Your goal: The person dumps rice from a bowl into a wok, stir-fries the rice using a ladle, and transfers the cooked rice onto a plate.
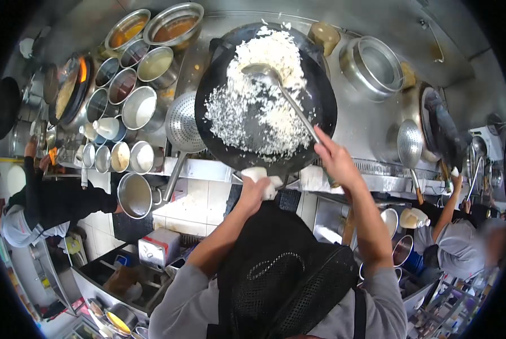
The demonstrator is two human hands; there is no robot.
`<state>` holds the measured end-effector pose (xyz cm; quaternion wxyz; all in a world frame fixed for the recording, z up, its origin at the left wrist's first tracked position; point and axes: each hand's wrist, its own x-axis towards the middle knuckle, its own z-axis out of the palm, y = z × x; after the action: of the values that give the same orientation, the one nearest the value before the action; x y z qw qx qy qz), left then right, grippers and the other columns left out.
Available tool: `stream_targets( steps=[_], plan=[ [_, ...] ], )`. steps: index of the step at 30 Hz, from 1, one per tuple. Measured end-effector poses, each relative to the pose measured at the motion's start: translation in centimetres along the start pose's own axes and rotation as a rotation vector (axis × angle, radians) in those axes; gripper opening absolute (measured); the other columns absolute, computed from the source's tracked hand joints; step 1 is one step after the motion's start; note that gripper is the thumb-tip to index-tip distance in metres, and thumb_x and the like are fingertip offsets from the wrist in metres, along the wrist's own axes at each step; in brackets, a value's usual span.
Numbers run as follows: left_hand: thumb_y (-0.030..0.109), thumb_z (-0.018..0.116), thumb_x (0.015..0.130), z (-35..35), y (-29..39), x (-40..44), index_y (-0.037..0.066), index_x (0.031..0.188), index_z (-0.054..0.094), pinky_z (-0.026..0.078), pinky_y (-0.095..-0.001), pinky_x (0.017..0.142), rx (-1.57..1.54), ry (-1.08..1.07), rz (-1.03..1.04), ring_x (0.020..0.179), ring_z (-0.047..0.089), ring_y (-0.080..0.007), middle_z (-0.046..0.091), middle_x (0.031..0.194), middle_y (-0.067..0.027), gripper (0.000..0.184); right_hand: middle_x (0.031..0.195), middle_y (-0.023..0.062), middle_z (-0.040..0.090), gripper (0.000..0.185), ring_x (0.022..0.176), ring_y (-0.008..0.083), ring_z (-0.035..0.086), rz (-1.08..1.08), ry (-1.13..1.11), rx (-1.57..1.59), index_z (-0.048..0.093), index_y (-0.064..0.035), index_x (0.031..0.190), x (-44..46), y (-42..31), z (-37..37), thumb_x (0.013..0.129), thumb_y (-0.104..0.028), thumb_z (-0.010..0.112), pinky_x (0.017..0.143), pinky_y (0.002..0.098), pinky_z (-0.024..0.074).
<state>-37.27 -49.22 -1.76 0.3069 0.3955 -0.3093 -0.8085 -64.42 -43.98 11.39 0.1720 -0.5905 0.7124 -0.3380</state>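
A large black wok (210, 138) sits on the stove, holding a heap of white rice (273, 51) on its far side and scattered grains nearer me. My left hand (251, 196) is closed on a folded white cloth (269, 186) at the wok's near edge; the handle under it is hidden. With my right hand (339, 161) I grip the long handle of a metal ladle (298, 107). Its bowl lies bottom up against the rice near the middle of the wok. Some grains are on or above the far rim.
Left of the wok are a perforated strainer (185, 123), metal seasoning pots (139, 107) and sauce bowls (174, 25). Stacked metal basins (372, 68) and another strainer (409, 144) stand right. Co-workers are at the far left (27, 217) and far right (459, 248). A flame shows at left.
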Motion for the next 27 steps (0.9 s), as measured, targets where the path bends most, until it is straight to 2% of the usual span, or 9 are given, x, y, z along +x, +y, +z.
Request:
stream_targets(
  steps=[2, 5, 10, 14, 19, 20, 22, 25, 27],
  plan=[
    [-0.004, 0.062, 0.092, 2.3, 4.9, 0.0, 0.006, 0.142, 0.037, 0.061, -0.0390, 0.090, -0.060, -0.009, -0.105, 0.115, 0.068, -0.0264, 0.059, 0.122, -0.0124, 0.057, 0.089, 0.0152, 0.077, 0.055, 0.073, 0.0288, 0.074, 0.317, -0.168, 0.123, 0.048, -0.0215, 0.161, -0.9, -4.0, -1.8, 0.108, -0.024, 0.064, 0.064, 0.0404, 0.0543],
    [0.000, 0.057, 0.099, 3.7, 9.8, 7.2, 0.003, 0.121, 0.050, 0.061, -0.0406, 0.066, -0.181, 0.002, -0.040, 0.092, 0.072, -0.0262, 0.064, 0.110, -0.0122, 0.024, 0.071, -0.0083, 0.042, 0.054, 0.059, 0.0019, 0.035, 0.579, -0.165, 0.579, 0.047, -0.0140, 0.162, -0.8, -7.5, -2.0, 0.110, -0.019, 0.061, 0.051, 0.0224, 0.0338],
    [0.000, 0.057, 0.097, 3.0, 9.3, 13.9, 0.001, 0.122, 0.052, 0.060, -0.0417, 0.065, -0.077, 0.096, -0.126, 0.088, 0.071, -0.0254, 0.065, 0.106, -0.0128, 0.025, 0.068, -0.0047, 0.047, 0.053, 0.060, 0.0037, 0.042, 0.569, -0.090, 0.549, 0.047, -0.0089, 0.161, 3.9, -7.4, -2.0, 0.110, -0.020, 0.059, 0.053, 0.0245, 0.0379],
    [0.001, 0.057, 0.097, 1.5, 9.1, 15.3, -0.001, 0.129, 0.046, 0.061, -0.0437, 0.066, 0.033, -0.030, -0.110, 0.092, 0.072, -0.0263, 0.064, 0.113, -0.0153, 0.034, 0.092, 0.0250, 0.075, 0.054, 0.080, 0.0405, 0.072, 0.403, 0.042, -0.074, 0.049, -0.0026, 0.156, 9.8, -0.9, 0.6, 0.109, -0.027, 0.057, 0.079, 0.0453, 0.0562],
    [-0.001, 0.061, 0.094, 0.5, 9.1, 16.7, -0.002, 0.138, 0.037, 0.061, -0.0389, 0.064, 0.063, 0.014, -0.164, 0.092, 0.072, -0.0260, 0.062, 0.118, -0.0168, 0.051, 0.104, 0.0303, 0.074, 0.050, 0.090, 0.0461, 0.073, 0.122, 0.099, -0.197, 0.049, -0.0055, 0.156, 16.0, 4.7, 9.7, 0.110, -0.026, 0.054, 0.080, 0.0492, 0.0565],
    [-0.001, 0.061, 0.094, -0.1, 8.5, 17.1, -0.002, 0.138, 0.037, 0.061, -0.0389, 0.064, 0.062, 0.017, -0.173, 0.092, 0.072, -0.0260, 0.062, 0.118, -0.0168, 0.051, 0.113, 0.0339, 0.071, 0.050, 0.105, 0.0524, 0.068, 0.187, -0.030, -0.121, 0.049, -0.0056, 0.155, 15.6, 2.7, 10.5, 0.110, -0.025, 0.055, 0.090, 0.0512, 0.0546],
    [-0.001, 0.063, 0.092, -0.8, 7.6, 18.0, -0.001, 0.135, 0.040, 0.061, -0.0392, 0.066, 0.080, -0.024, -0.114, 0.091, 0.070, -0.0249, 0.062, 0.117, -0.0152, 0.049, 0.102, 0.0379, 0.069, 0.056, 0.098, 0.0559, 0.068, 0.161, -0.159, -0.013, 0.040, -0.0172, 0.162, 12.3, -0.3, 10.4, 0.110, -0.030, 0.054, 0.086, 0.0601, 0.0523],
    [-0.001, 0.066, 0.090, -0.6, 6.9, 18.0, -0.002, 0.131, 0.044, 0.061, -0.0397, 0.069, 0.108, 0.055, -0.074, 0.091, 0.069, -0.0244, 0.062, 0.116, -0.0135, 0.047, 0.087, 0.0295, 0.071, 0.063, 0.081, 0.0504, 0.070, 0.291, -0.376, -0.380, 0.034, -0.0403, 0.164, 6.8, 0.2, 6.9, 0.107, -0.029, 0.058, 0.076, 0.0583, 0.0551],
    [0.000, 0.067, 0.089, -0.9, 6.0, 18.4, -0.002, 0.130, 0.044, 0.061, -0.0400, 0.070, 0.109, 0.063, -0.029, 0.093, 0.069, -0.0246, 0.062, 0.115, -0.0131, 0.047, 0.084, 0.0245, 0.071, 0.065, 0.076, 0.0460, 0.070, 0.191, -0.363, -0.499, 0.035, -0.0452, 0.163, 4.4, 3.0, 3.1, 0.106, -0.030, 0.061, 0.072, 0.0558, 0.0560]
  ],
)
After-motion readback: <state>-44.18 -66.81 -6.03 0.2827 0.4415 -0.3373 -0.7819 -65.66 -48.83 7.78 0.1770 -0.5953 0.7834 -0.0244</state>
